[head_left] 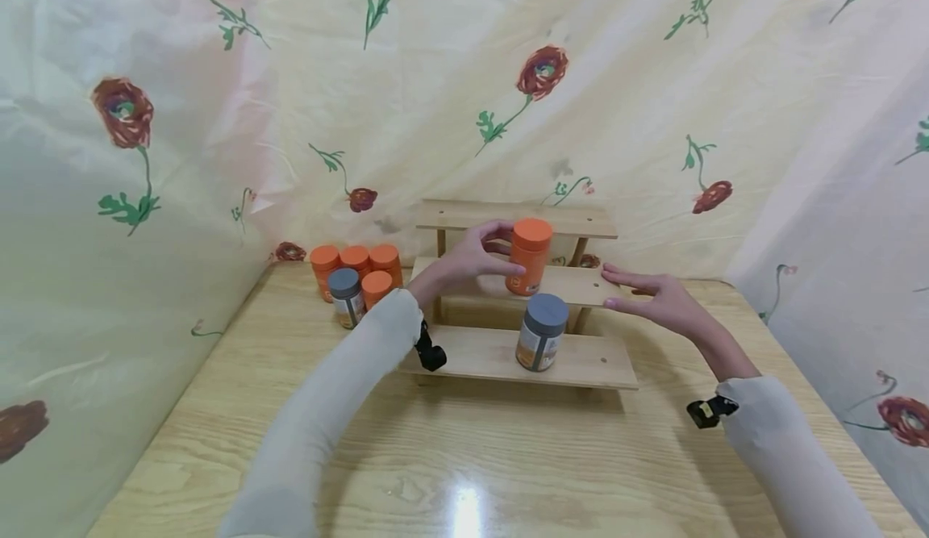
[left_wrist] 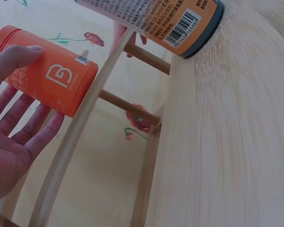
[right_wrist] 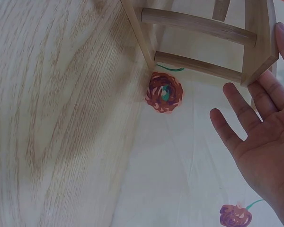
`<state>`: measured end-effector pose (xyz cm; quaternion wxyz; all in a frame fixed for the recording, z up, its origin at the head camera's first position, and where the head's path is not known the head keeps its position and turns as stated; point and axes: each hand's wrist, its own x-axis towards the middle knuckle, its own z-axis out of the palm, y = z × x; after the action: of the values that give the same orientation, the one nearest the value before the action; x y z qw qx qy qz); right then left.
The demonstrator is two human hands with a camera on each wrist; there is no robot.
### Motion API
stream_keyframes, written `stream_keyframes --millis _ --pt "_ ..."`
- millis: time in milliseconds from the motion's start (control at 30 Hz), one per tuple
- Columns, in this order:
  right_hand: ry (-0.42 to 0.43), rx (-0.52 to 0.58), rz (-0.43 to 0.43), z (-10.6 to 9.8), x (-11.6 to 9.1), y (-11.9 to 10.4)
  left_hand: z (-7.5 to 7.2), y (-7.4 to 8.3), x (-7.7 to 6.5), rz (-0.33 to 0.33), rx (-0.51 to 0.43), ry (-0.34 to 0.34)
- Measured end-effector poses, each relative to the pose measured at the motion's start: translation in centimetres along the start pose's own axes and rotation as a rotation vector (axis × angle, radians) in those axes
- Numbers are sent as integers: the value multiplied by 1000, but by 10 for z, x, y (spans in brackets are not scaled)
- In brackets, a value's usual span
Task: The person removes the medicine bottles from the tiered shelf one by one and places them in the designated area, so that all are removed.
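Observation:
My left hand (head_left: 475,257) holds an orange lidded jar (head_left: 531,260) upright at the middle board of a three-tier wooden rack (head_left: 464,352). In the left wrist view the thumb lies on one side of the orange jar (left_wrist: 57,71), with fingers on the other; whether its base touches the board is hard to tell. A grey-lidded jar (head_left: 543,335) stands on the lowest board. My right hand (head_left: 656,302) touches the right end of the middle board, and the right wrist view shows its fingers (right_wrist: 244,111) extended beside the board's end (right_wrist: 260,52).
Left of the rack, several orange-lidded jars (head_left: 356,257) and one grey-lidded jar (head_left: 345,296) stand grouped on the wood-grain table (head_left: 406,465). A flower-patterned cloth (head_left: 435,102) hangs behind the table and along its sides.

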<state>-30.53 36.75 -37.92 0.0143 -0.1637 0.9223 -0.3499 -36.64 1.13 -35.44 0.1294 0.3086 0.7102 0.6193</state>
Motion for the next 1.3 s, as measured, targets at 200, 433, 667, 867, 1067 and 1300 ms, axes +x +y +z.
stream_keyframes --millis 200,433,667,867,1067,1300 --pt "-6 -6 13 -1 -1 0 -9 5 -9 -29 32 33" --pt "3 6 17 -1 -1 0 -22 10 -18 -19 24 46" --pt "7 4 8 -1 0 -1 -37 13 -31 22 43 49" --pt "4 6 8 0 1 -2 -52 16 -47 17 57 91" --pt "2 7 14 0 0 -2 -68 19 -67 -35 70 124" --pt "-1 14 21 0 0 -1 -89 17 -87 -68 96 180"
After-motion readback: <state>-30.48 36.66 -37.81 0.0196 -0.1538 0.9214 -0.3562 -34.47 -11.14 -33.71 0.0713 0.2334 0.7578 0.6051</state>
